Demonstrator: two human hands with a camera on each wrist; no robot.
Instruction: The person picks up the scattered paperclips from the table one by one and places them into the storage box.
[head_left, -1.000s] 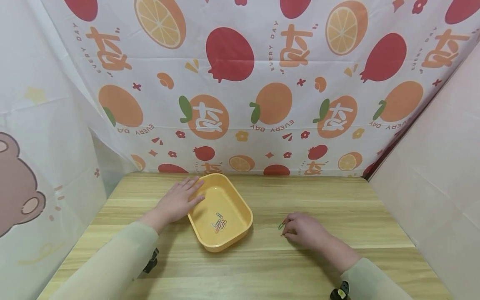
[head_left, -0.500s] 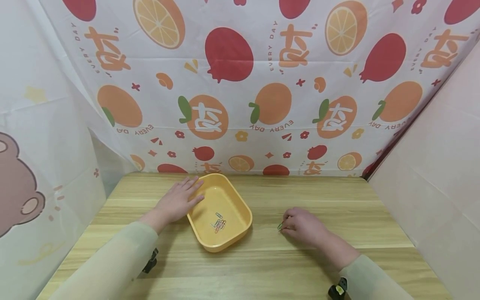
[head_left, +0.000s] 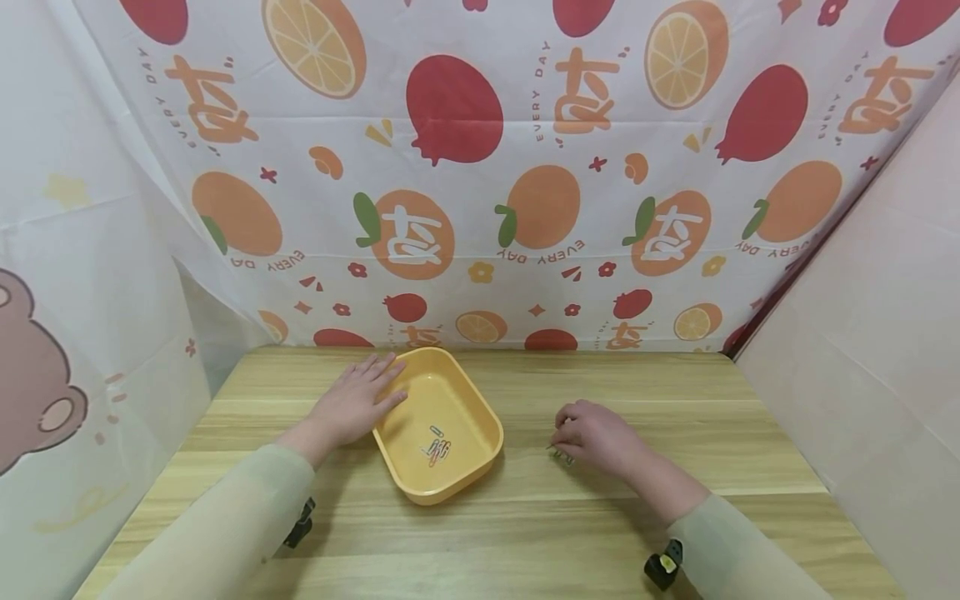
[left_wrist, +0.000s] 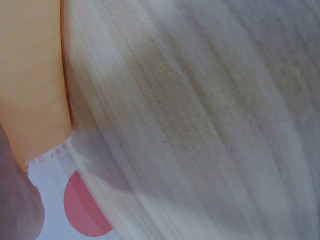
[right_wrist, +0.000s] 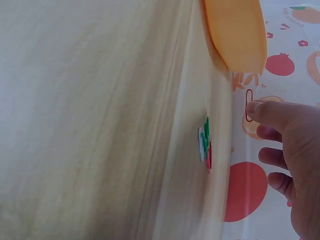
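Note:
A red paper clip (right_wrist: 249,92) is pinched at the fingertips of my right hand (head_left: 600,440), which hovers over the table to the right of a yellow tray (head_left: 450,495). Just under that hand lies a small group of paper clips (right_wrist: 205,141), green, white and red in the right wrist view. My left hand (head_left: 351,407) rests over the tray's left rim with fairly straight fingers. Inside the tray, several coloured paper clips (head_left: 437,451) sit in a loose heap toward the near end. Only part of the left hand (left_wrist: 22,207) shows in the left wrist view, beside the tray wall (left_wrist: 35,75).
The wood-grain table (head_left: 480,550) runs back to a white curtain (head_left: 480,208) printed with fruit. Pale cloth panels stand at the left (head_left: 112,292) and right (head_left: 862,333). Dark wrist cameras are strapped to both sleeves.
My right hand has shifted slightly left and away from the body, rising off the table with a clip. Several clips beneath it have come into view. The left hand and tray stay put.

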